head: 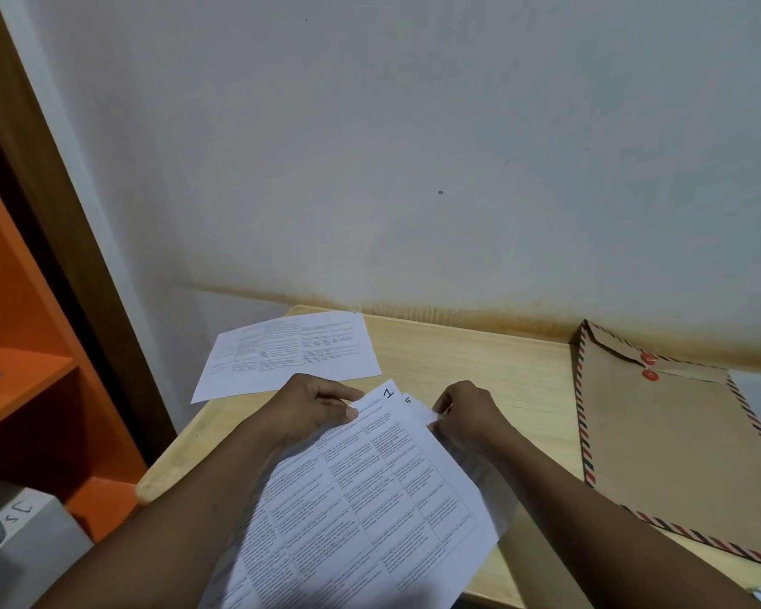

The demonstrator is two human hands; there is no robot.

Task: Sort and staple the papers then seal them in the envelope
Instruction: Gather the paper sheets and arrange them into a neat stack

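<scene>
Dim, flat feed on my end. Light is soft and diffuse, and shadows are soft-edged. The plain white wall (414, 147) reads grey-blue and darkens toward the top corners. There's a faint shadow along the right edge of the white printed paper sheets (370, 498), falling on the light wooden worktop (479, 367). Paper whites hold detail, but the print is smeared and unreadable; only the handwritten "1" is legible. Fisheye is strong: the brown wooden door frame (62, 213) leans hard and the worktop edges bow. The grey box at bottom left (40, 534) is out of focus. The bare forearms (172, 520) are underexposed, with little surface detail.
</scene>
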